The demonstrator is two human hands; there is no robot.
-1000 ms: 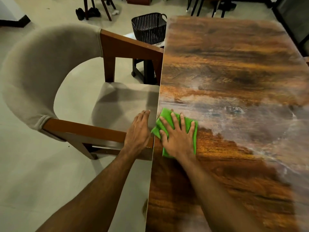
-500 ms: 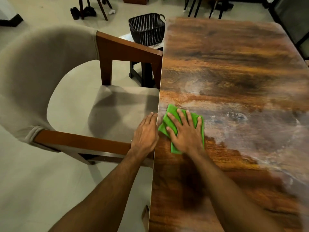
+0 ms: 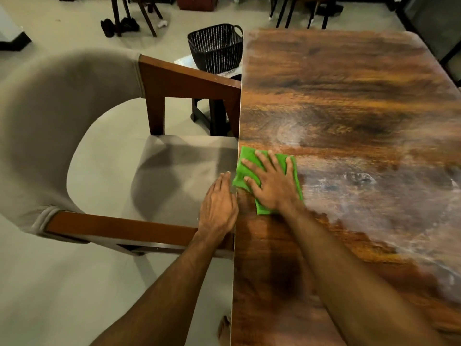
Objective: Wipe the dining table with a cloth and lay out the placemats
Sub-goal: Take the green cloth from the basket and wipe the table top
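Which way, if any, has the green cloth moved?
Yes: the green cloth, under the right hand, slid farther from the person along the table edge, past the chair's near armrest.

Dim warm indoor light; glare streaks on dining table [image 3: 349,176], soft arm shadows near edge. Chair back [image 3: 50,121] motion-blurred, wide-angle bending at edges.

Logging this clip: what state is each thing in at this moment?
Green cloth: flat on the table's left edge, pressed under the right hand.
Right hand: open, palm down, fingers spread on the cloth.
Left hand: open, resting against the table's edge.
Dining table: bare, with whitish smears; no placemats in view.
Chair: unoccupied, beside the table.
Black basket: upright; contents unclear.
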